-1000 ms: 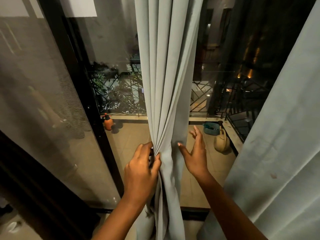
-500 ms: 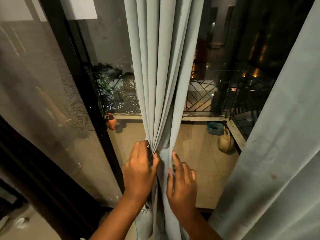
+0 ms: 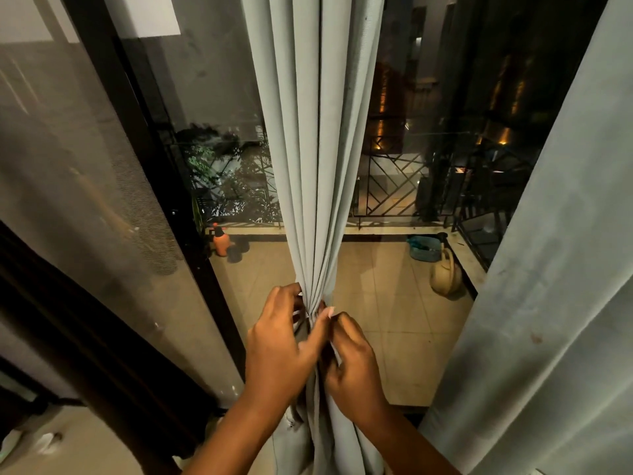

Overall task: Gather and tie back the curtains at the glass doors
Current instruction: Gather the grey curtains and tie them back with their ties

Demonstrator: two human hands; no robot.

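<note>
orange spray bottle [image 3: 221, 241], watering can [image 3: 446, 276], teal tub [image 3: 424, 248] on balcony.

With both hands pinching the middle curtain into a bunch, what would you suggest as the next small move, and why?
Probably hold the bunch with the left hand and free the right hand to fetch a tie. Both hands grip the gathered middle curtain at one narrow point, its folds are already tight, and no tie is visible around it.

Matt grey-green woven cloth curtain [image 3: 318, 138] — glossy reflective glass door [image 3: 212, 97], smooth balcony tiles [image 3: 394, 303]
</note>
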